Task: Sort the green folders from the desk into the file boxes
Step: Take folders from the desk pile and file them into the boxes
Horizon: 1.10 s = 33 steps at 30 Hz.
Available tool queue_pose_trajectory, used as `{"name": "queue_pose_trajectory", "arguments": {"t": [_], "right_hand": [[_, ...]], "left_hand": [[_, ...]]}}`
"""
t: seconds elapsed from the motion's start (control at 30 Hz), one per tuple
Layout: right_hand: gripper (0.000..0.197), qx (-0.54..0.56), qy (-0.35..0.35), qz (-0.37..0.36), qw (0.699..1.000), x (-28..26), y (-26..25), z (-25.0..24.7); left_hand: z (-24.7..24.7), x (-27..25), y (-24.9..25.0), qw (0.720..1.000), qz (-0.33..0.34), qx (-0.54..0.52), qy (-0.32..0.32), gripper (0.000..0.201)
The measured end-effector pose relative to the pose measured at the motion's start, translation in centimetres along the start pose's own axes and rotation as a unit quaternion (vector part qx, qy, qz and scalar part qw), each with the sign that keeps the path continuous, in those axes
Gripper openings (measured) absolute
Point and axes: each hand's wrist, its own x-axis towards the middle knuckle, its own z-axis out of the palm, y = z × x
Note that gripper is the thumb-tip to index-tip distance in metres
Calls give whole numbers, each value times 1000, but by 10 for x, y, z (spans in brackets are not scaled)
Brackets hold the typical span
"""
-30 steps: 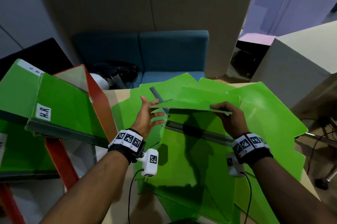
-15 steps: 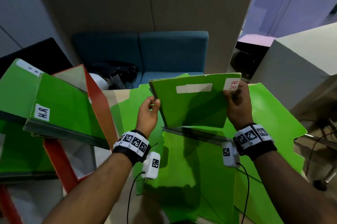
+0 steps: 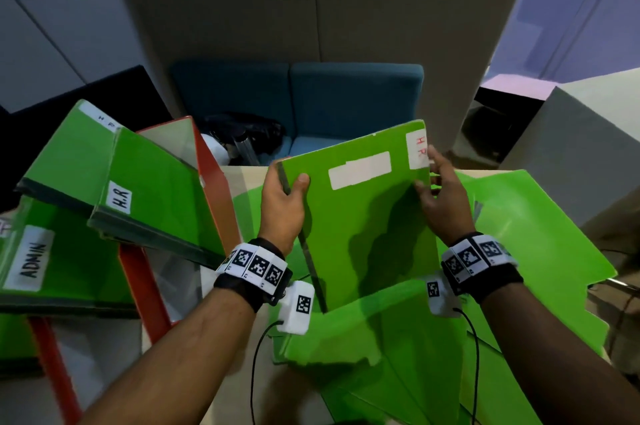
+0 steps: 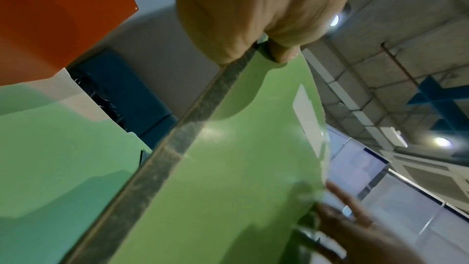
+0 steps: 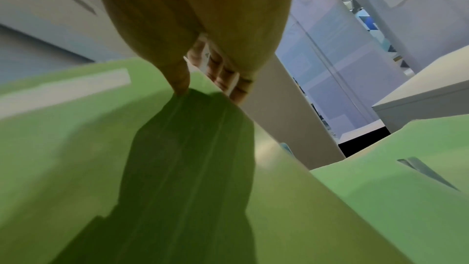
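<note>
The green folder [image 3: 363, 216] stands nearly upright above the loose green folders on the desk [image 3: 540, 237]; the left hand [image 3: 282, 203] grips its dark spine edge, while the right hand [image 3: 440, 196] pinches the far edge by the "H.R" label. Open air separates it from the orange file box [image 3: 211, 175] at the left. Half a second ago it was lower and more tilted; it has since risen and swung leftward.

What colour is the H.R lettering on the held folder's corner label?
Red, on a white label at the top right corner of the held folder; clearest in the head view.
</note>
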Motion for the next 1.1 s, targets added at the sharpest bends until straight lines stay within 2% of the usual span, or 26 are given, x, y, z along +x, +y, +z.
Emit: {"name": "queue_pose_trajectory", "arguments": {"t": [0.1,0.17,0.23,0.37,0.5,0.63,0.8,0.93,1.1], "right_hand": [[76,-58,-76,43,995,-5,11,21],[83,-98,-97,68,988,-14,10,35],[92,-119,-102,50,986,-22,-1,49],[95,-86,-151,-79,982,-35,-51,85],[93,-21,-243,-219,945,-48,-105,123],[80,-31,-267,-316,910,-50,-143,160],[83,-41,-321,-333,886,-53,-196,206],[74,-51,-349,-346,869,-67,-226,239],[68,-18,-439,-285,852,-93,-235,272]], "left_hand": [[-10,1,14,997,28,-21,72,22],[-24,5,25,991,30,-26,128,26],[-38,9,32,987,36,-54,147,30],[-63,9,47,976,82,-65,192,44],[-90,12,73,950,156,-64,263,36],[-144,24,90,922,222,-32,315,34],[-209,31,102,896,248,4,368,33],[-257,30,102,864,255,8,434,36],[-279,16,87,872,230,42,430,31]]}}
